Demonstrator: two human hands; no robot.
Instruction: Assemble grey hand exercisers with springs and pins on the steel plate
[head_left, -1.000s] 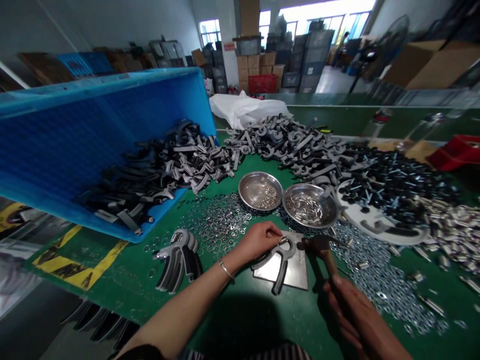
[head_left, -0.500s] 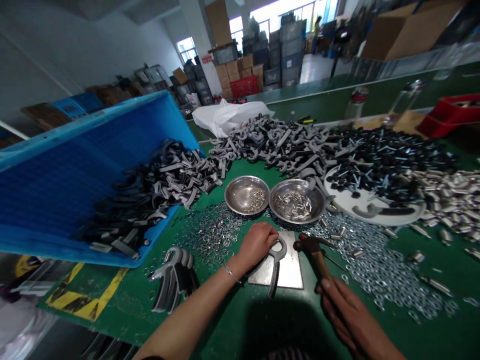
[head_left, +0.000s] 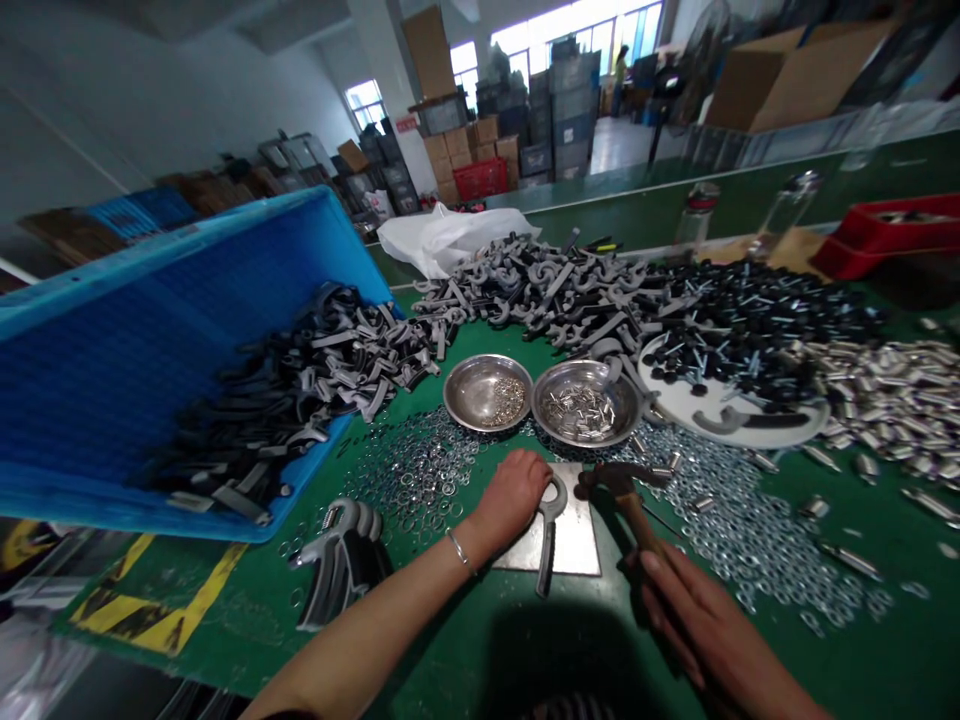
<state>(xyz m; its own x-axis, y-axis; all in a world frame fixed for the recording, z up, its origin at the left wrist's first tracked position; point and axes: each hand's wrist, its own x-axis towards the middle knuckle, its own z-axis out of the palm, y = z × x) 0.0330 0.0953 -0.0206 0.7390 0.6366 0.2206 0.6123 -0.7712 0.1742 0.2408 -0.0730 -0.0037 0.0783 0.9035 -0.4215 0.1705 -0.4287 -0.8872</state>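
My left hand (head_left: pixel 516 492) grips the ringed head of a grey handle part (head_left: pixel 549 530), its fingers curled at the upper left of the ring. That part lies on a square metal plate (head_left: pixel 581 545), with its black-edged stem pointing toward me. In my right hand (head_left: pixel 686 600) is a hammer (head_left: pixel 637 510), held by its wooden handle. The hammer's dark head is just right of the ring, over the plate's right edge. Beyond the plate sit a steel bowl of tiny fittings (head_left: pixel 469 385) and a steel bowl of small pins (head_left: pixel 555 375).
A blue crate (head_left: pixel 172 260) of grey parts lies tilted at the left. Loose washers (head_left: pixel 757 545) and rings (head_left: pixel 420 470) flank the plate. Stacked handle parts (head_left: pixel 345 565) stand at near left. Behind are heaps of grey parts (head_left: pixel 555 280) and black-headed bolts (head_left: pixel 772 310).
The hammer head has turned slightly and stays beside the ring. My left hand remains on the grey part. The whole view has shifted a little.
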